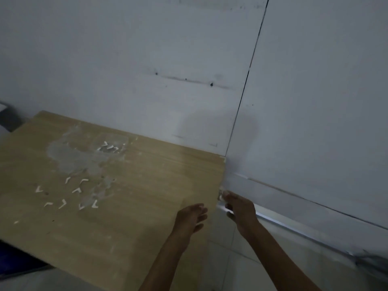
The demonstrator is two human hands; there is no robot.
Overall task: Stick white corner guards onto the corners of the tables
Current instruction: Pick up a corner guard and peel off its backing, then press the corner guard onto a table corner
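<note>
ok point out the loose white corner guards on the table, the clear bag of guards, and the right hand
loose corner guards (76, 190): head view, one guard mid-cluster.
clear bag (110, 146): head view, bag's middle over the guards inside.
right hand (241, 208): head view, back of the hand at the table's edge.

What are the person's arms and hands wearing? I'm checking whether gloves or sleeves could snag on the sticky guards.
Nothing that shows. The left hand and right hand are bare, with no gloves, rings or watch in view. Both forearms are uncovered down to the bottom edge of the picture, so no sleeve appears. The light is dim, so small details could be missed.
</note>
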